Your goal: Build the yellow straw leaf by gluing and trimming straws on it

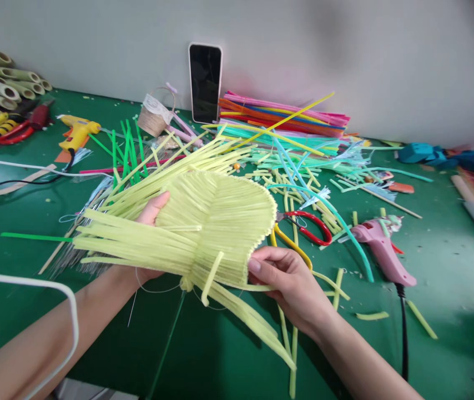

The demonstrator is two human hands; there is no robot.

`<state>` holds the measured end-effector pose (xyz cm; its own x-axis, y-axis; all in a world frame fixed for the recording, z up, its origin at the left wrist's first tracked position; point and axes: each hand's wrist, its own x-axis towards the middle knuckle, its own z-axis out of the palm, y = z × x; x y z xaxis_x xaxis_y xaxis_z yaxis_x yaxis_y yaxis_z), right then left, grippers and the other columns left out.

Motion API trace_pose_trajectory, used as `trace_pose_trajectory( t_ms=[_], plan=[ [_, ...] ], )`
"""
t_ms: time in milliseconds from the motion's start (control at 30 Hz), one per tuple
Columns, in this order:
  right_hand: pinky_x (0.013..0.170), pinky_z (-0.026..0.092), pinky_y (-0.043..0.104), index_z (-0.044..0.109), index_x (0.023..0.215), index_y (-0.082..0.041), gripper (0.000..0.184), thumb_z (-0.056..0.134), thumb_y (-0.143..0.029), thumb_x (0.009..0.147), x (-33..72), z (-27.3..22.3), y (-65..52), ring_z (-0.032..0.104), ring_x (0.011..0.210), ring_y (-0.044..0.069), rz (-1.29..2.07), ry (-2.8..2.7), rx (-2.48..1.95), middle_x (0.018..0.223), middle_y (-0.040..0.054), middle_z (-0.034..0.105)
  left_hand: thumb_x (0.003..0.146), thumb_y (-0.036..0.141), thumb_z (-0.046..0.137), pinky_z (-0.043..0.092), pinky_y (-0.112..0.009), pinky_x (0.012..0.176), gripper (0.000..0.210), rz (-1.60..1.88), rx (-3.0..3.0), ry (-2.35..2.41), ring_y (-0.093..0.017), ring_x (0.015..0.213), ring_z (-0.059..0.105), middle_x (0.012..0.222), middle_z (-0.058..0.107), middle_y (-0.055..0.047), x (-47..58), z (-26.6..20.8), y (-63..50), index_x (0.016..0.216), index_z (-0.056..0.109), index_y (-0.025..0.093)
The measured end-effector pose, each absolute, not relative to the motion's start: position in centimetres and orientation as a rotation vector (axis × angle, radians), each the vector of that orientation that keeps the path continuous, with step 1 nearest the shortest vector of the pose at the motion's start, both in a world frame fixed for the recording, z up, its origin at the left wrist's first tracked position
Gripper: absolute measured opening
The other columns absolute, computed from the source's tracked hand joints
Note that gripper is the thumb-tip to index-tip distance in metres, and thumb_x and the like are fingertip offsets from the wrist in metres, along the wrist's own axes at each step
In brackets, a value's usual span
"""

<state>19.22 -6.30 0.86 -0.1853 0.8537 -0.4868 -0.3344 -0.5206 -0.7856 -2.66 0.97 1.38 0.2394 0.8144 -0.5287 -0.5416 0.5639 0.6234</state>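
Pink glue gun [383,251] on green table [453,278]

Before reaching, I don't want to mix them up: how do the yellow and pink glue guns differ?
The yellow glue gun lies at the left, the pink glue gun at the right. The pink one looks larger and nearer the camera than the yellow one. Both have a black cord.

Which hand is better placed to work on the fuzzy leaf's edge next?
Probably the right hand: it pinches the leaf near its edge. The left hand seems busy supporting the leaf, mostly hidden behind it.
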Motion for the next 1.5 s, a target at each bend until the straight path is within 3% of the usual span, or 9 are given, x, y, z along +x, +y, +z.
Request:
trace_pose_trajectory(
  t_ms=[267, 500, 800, 1067, 1300, 1500],
  plan=[
    [0.038, 0.018, 0.016, 0.079, 0.071, -0.022, 0.02, 0.092, -0.035, 0.061, 19.2, 1.2, -6.5, 0.036, 0.042, 0.002, 1.817, -0.666, -1.19, 0.05, -0.0047, 0.059, 0.086, 0.054, 0.058, 0.038, -0.047, 0.115, 0.073, 0.963, 0.331, 0.929, -0.033, 0.129, 0.056, 0.13, 0.07, -0.005, -2.6, 1.4, 0.9, 0.151, 0.04, 0.022],
    [0.045, 0.034, 0.016, 0.08, 0.07, -0.024, 0.014, 0.091, -0.031, 0.064, 19.1, 1.6, -6.4, 0.05, 0.049, 0.005, 1.796, -0.698, -1.16, 0.055, -0.0041, 0.065, 0.09, 0.049, 0.056, 0.036, -0.046, 0.116, 0.072, 0.993, 0.352, 0.927, -0.029, 0.128, 0.058, 0.119, 0.075, -0.002, -2.9, 1.2, 0.9, 0.154, 0.034, 0.025],
    [0.055, 0.045, 0.02, 0.078, 0.071, -0.022, 0.016, 0.089, -0.033, 0.067, 19.4, 1.3, -6.6, 0.054, 0.054, 0.007, 1.758, -0.806, -1.175, 0.062, -0.0022, 0.068, 0.089, 0.058, 0.053, 0.035, -0.044, 0.117, 0.078, 0.967, 0.455, 0.937, -0.031, 0.135, 0.05, 0.132, 0.068, -0.001, -3.7, 1.1, 0.4, 0.156, 0.03, 0.025],
    [0.057, 0.044, 0.019, 0.076, 0.072, -0.02, 0.015, 0.087, -0.03, 0.068, 19.1, 1.4, -6.4, 0.053, 0.057, 0.007, 1.738, -0.84, -1.162, 0.064, -0.003, 0.066, 0.087, 0.055, 0.059, 0.034, -0.039, 0.118, 0.078, 1.029, 0.456, 1.0, -0.03, 0.13, 0.056, 0.136, 0.065, 0.001, -4.2, 0.5, 0.4, 0.155, 0.031, 0.029],
    [0.056, 0.041, 0.019, 0.072, 0.071, -0.018, 0.019, 0.089, -0.022, 0.063, 19.0, 1.5, -6.5, 0.05, 0.056, 0.007, 1.682, -0.808, -1.24, 0.06, -0.0046, 0.062, 0.086, 0.058, 0.058, 0.035, -0.045, 0.117, 0.077, 0.987, 0.371, 0.937, -0.031, 0.134, 0.051, 0.137, 0.064, -0.002, -3.2, 1.4, 0.5, 0.152, 0.038, 0.026],
    [0.056, 0.043, 0.02, 0.068, 0.072, -0.017, 0.022, 0.087, -0.026, 0.064, 18.8, 1.4, -6.3, 0.051, 0.056, 0.008, 1.588, -0.845, -1.366, 0.061, -0.0034, 0.062, 0.093, 0.052, 0.05, 0.044, -0.044, 0.11, 0.073, 0.982, 0.355, 0.818, -0.029, 0.127, 0.058, 0.13, 0.069, -0.004, -3.6, 1.5, 0.6, 0.156, 0.029, 0.023]
  ],
)
